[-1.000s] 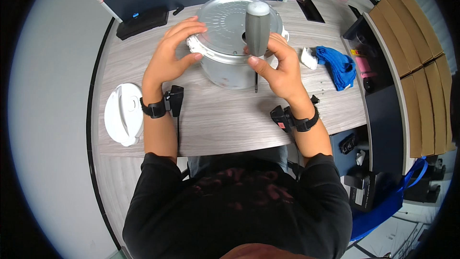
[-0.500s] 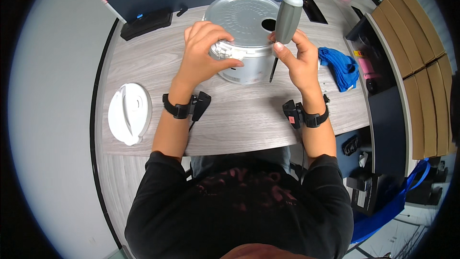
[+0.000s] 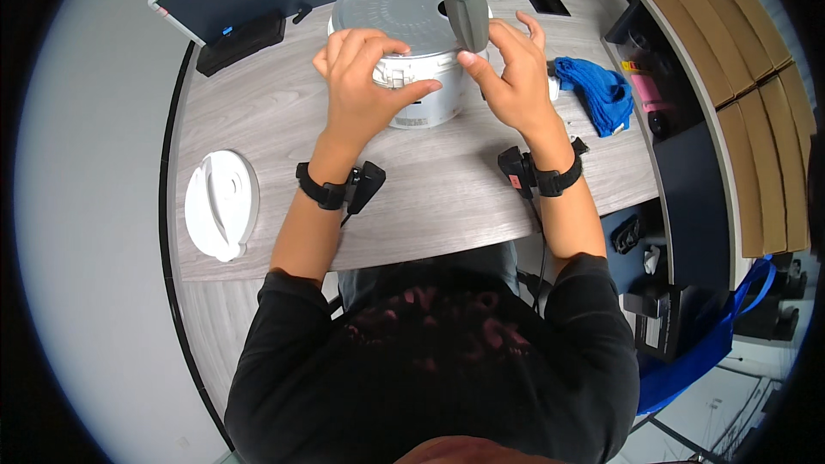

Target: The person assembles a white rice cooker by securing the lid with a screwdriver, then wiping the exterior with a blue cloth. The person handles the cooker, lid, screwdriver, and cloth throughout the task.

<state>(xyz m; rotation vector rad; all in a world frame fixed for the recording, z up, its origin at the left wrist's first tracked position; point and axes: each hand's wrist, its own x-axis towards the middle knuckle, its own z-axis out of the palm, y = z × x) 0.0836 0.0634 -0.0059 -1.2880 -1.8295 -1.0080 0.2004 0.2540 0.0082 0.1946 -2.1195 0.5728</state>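
Observation:
A round white appliance body [image 3: 427,110] with a dull grey metal disc [image 3: 391,9] on top, much like a rice cooker, stands at the far middle of the table. My left hand [image 3: 357,86] grips its front rim, fingers over the top edge and thumb below, around a white latch-like piece [image 3: 395,76]. In my right hand [image 3: 516,77] is a screwdriver [image 3: 468,15], its thick grey handle held upright between thumb and fingers. The handle stands beside the rim and partly covers the dark hole in the disc. Its blade is not visible now.
A white oval lid [image 3: 222,206] with a handle lies at the left. A blue cloth [image 3: 595,94] rests right of the appliance, with tiny dark bits nearby. A black case [image 3: 242,41] sits at the back left. Cardboard boxes [image 3: 752,120] line the right shelf.
The whole view has shifted, so most things appear further left and higher. Against the appliance, the screwdriver has moved slightly left, and its blade has gone out of sight. My right fingers have spread more.

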